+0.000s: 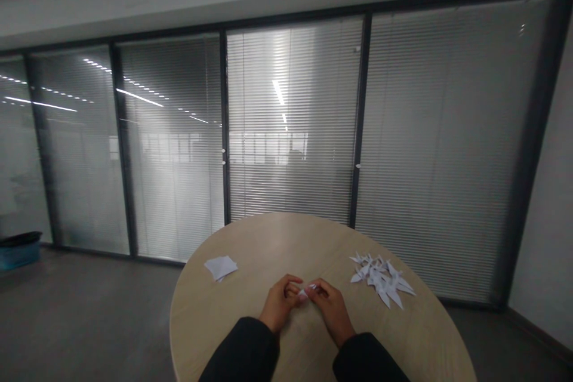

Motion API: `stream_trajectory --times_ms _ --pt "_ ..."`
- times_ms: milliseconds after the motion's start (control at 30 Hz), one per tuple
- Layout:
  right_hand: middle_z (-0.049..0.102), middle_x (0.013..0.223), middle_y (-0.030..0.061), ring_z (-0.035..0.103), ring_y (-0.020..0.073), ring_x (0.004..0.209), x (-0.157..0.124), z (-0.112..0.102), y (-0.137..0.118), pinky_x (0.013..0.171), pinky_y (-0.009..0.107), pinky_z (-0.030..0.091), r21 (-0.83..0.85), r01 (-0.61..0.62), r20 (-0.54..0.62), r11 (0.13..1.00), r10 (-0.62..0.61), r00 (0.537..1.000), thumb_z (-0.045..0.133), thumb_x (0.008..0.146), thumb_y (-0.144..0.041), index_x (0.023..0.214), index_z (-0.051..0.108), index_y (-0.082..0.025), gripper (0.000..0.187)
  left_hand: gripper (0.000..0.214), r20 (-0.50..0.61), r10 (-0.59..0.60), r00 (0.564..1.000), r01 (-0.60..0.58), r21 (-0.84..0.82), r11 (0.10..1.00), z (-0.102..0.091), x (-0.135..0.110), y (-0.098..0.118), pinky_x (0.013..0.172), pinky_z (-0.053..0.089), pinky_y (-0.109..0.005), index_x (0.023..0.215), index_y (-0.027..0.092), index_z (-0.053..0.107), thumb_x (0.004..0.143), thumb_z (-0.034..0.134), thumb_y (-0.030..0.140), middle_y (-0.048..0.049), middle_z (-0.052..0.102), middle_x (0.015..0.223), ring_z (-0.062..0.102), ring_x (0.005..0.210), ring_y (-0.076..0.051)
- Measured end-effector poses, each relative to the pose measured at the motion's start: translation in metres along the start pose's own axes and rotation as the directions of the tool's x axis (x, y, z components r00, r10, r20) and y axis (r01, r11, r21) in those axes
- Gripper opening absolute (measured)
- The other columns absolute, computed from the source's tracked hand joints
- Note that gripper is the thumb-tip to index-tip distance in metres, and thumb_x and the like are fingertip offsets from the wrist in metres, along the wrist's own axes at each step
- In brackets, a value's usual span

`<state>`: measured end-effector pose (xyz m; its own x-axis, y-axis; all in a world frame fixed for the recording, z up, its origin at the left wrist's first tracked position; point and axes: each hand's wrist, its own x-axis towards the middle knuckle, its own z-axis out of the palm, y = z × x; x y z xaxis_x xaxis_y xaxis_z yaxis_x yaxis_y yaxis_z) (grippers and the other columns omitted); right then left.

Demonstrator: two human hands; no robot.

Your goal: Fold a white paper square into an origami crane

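Observation:
My left hand (281, 302) and my right hand (330, 309) meet above the middle of a round light-wood table (250, 334), pinching a small piece of white paper (308, 291) between their fingertips. The paper is mostly hidden by my fingers, so its shape is hard to make out. To the left of my hands lies a small stack of white paper sheets (221, 267). To the right lies a loose heap of pointed folded white paper pieces (381, 279), out of reach of my fingers.
Dark sleeves cover both my forearms. Behind the table stands a glass partition with closed slatted blinds (290, 131). A blue bin with a dark lid (20, 252) stands on the grey floor at the far left, and a white wall (546, 191) runs along the right.

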<state>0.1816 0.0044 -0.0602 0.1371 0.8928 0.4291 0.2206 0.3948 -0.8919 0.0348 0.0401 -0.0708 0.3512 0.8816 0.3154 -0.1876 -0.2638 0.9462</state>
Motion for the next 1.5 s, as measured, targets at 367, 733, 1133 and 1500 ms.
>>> stream_trajectory --times_ms 367,733,1133,1500 --pt "0.060 0.061 -0.0010 0.055 0.0183 0.062 -0.002 0.003 -0.006 0.060 0.026 0.041 -0.006 -0.042 0.039 0.999 0.042 0.998 0.066 0.066 -0.050 0.067 0.062 -0.019 0.032 0.035 -0.054 0.001 0.999 0.003 0.061 0.998 -0.002 0.000 0.003 0.054 0.036 -0.021 0.083 0.016 0.059 0.058 0.077 0.033 0.0039 0.055 0.057 0.048 0.053 -0.010" --pt "0.061 0.054 -0.0025 0.057 0.0160 0.056 -0.003 0.009 0.000 0.058 0.026 0.042 0.106 -0.126 0.155 0.986 0.109 0.982 0.069 0.064 -0.047 0.067 0.059 -0.019 0.030 0.041 -0.145 0.002 0.989 -0.011 -0.058 0.998 -0.006 0.003 0.009 0.050 0.031 -0.021 0.087 0.017 0.056 0.055 0.077 0.032 0.0089 0.046 0.050 0.044 0.046 -0.008" --pt "0.064 0.055 0.0001 0.054 0.0148 0.051 -0.003 0.012 0.005 0.053 0.026 0.037 0.136 -0.143 0.193 0.980 0.115 0.974 0.069 0.064 -0.050 0.064 0.059 -0.018 0.034 0.031 -0.108 0.027 0.994 -0.033 -0.047 0.998 -0.003 0.001 0.012 0.054 0.038 -0.023 0.078 0.015 0.063 0.058 0.076 0.034 0.0014 0.060 0.057 0.054 0.053 -0.012" --pt "0.064 0.057 0.0015 0.053 0.0141 0.051 -0.007 0.015 -0.003 0.052 0.025 0.036 0.112 -0.185 0.276 0.976 0.148 0.950 0.067 0.062 -0.057 0.064 0.062 -0.015 0.042 0.024 -0.172 0.038 0.984 -0.017 0.123 0.992 -0.003 0.001 0.013 0.046 0.030 -0.020 0.069 0.013 0.068 0.056 0.076 0.032 0.0034 0.054 0.049 0.046 0.046 -0.009"
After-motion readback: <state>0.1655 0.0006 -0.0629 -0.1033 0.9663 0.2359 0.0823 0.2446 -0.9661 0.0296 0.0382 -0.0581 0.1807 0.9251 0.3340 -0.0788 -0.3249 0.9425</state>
